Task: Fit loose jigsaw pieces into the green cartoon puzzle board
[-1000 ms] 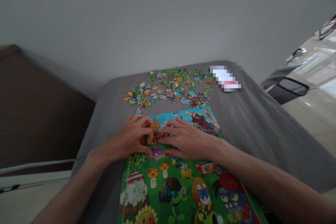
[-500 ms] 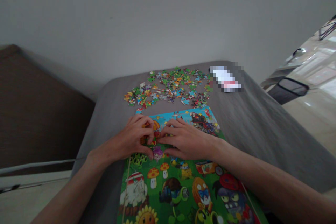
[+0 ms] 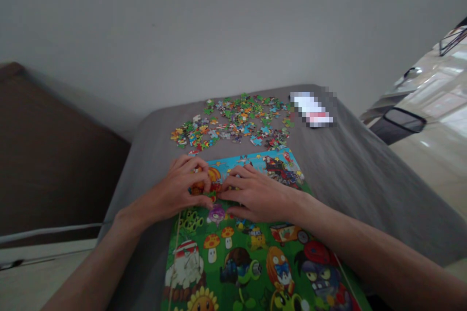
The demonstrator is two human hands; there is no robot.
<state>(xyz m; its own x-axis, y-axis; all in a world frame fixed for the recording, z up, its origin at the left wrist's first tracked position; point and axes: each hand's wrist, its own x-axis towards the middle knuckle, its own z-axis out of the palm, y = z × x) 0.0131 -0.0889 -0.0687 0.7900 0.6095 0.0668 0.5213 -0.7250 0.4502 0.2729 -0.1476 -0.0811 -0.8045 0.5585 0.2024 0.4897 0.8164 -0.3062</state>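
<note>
A colourful cartoon puzzle board (image 3: 233, 248), mostly green with a blue strip at its far edge, lies in front of me. My left hand (image 3: 186, 182) is over its upper left part, fingers curled. Thumb and forefinger pinch at a small green and red puzzle piece (image 3: 212, 197), which is partly hidden by the fingers. My right hand (image 3: 255, 194) rests on the board just to the right, palm down with fingers spread, its fingertips close to that piece. The picture under both hands is covered.
Beyond the board many loose puzzle pieces (image 3: 242, 112) lie scattered over the grey cloth (image 3: 365, 189). A phone (image 3: 312, 109) with a lit, blurred screen lies at the back right. A pale wall (image 3: 233, 24) rises behind; a brown panel (image 3: 54, 155) stands at left.
My left hand has shifted slightly left, and its thumb has come up closer to the forefinger. More of the purple figure below it shows. My right hand stays nearly still.
</note>
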